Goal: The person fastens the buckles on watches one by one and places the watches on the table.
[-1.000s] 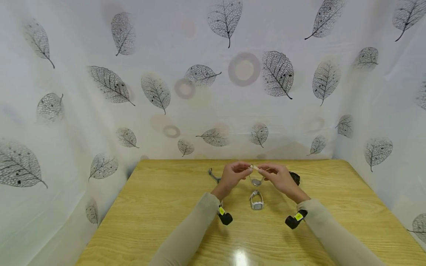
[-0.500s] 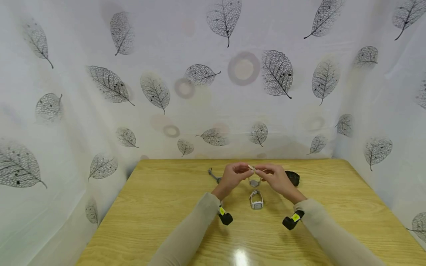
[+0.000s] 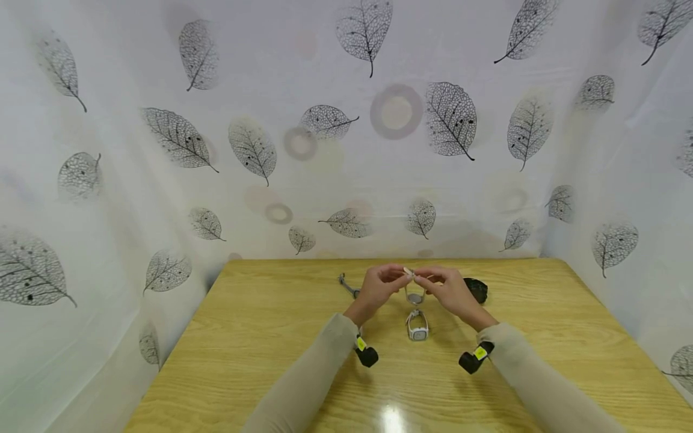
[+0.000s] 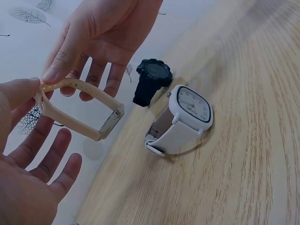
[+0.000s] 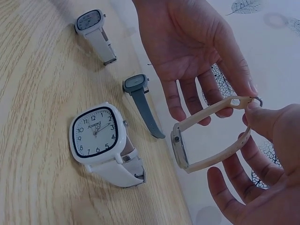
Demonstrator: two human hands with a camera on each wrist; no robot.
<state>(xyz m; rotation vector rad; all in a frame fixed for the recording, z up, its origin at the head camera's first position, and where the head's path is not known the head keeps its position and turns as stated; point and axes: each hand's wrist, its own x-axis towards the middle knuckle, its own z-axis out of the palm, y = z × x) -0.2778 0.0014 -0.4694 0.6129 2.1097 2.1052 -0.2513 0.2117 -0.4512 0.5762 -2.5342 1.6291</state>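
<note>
A wristwatch with a cream strap (image 4: 75,124) hangs face down between my hands, its strap bent into a loop. My left hand (image 3: 377,287) pinches one strap end between thumb and finger, at the buckle (image 5: 257,101). The other strap end is pinched by my right hand (image 3: 452,293); the two ends meet at the fingertips. In both wrist views the remaining fingers are spread below the strap. Just nearer than the held watch, a white square-faced watch (image 3: 418,334) rests on the table with its strap fastened in a loop.
On the wooden table (image 3: 260,337), a grey-blue watch (image 3: 348,287) lies beyond my left hand and a black watch (image 3: 476,290) behind my right. The right wrist view shows another white watch (image 5: 89,21). A leaf-patterned curtain (image 3: 346,174) hangs behind the table.
My right hand has moved slightly left, toward the left hand, bringing the strap ends together. The watch's case has shifted a little left. The left hand has hardly moved.
</note>
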